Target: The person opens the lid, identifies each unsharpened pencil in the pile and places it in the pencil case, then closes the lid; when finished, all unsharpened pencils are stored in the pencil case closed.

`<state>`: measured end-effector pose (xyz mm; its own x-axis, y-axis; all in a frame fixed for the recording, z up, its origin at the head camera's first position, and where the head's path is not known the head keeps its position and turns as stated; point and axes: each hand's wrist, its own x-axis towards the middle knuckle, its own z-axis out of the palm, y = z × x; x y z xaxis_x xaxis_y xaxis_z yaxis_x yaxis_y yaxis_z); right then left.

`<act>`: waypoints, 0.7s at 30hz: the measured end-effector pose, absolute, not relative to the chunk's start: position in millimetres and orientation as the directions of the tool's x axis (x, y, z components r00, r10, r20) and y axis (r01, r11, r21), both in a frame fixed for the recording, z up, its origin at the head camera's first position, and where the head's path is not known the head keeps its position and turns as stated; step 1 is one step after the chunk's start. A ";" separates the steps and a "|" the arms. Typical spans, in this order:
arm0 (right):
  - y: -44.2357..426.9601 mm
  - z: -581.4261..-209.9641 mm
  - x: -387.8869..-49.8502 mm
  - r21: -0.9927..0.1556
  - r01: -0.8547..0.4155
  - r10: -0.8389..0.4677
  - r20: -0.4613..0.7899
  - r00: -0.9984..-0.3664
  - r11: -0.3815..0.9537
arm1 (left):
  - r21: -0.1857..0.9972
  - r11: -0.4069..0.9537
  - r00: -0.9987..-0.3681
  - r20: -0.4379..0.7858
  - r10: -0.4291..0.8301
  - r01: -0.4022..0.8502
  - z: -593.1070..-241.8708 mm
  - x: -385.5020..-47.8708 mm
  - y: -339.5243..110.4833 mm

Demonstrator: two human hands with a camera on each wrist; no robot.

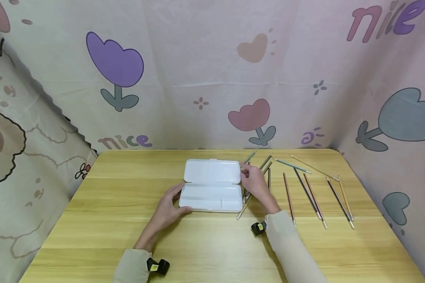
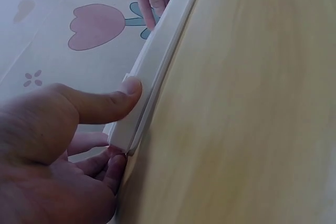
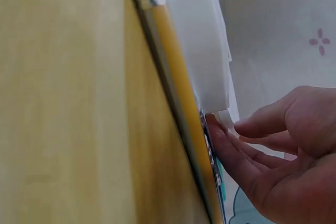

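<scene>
A white pencil case (image 1: 202, 192) lies open and flat on the table, its lid (image 1: 212, 171) folded back away from me. No pencils show in its compartments. My left hand (image 1: 165, 209) grips the left end of the base; in the left wrist view the thumb (image 2: 125, 98) presses its front wall while fingers lie against the end. At the other side, my right hand (image 1: 256, 184) holds the lid's right edge between thumb and fingers. Several pencils (image 1: 268, 163) lie beside and partly behind that hand. A yellow pencil (image 3: 176, 56) runs close along the case in the right wrist view.
More loose pencils (image 1: 306, 194) are spread over the right part of the wooden table (image 1: 127, 188), some crossing each other. A patterned cloth (image 1: 177, 78) hangs behind the table's back edge and along both sides.
</scene>
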<state>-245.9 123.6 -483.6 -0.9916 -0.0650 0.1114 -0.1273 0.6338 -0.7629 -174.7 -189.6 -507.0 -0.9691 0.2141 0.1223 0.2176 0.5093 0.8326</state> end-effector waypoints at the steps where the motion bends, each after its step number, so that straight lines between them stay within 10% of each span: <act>1: 123.6 -483.2 -246.0 -0.761 -0.133 -0.070 0.114 -0.991 0.636 | 0.836 0.505 -0.969 0.120 0.215 0.216 -507.3 -175.3 -190.2; 21: 138.0 -463.8 -229.0 -0.846 -0.259 -0.194 0.187 -0.963 0.466 | 0.872 0.429 -0.950 0.112 0.291 0.235 -508.0 -178.3 -201.2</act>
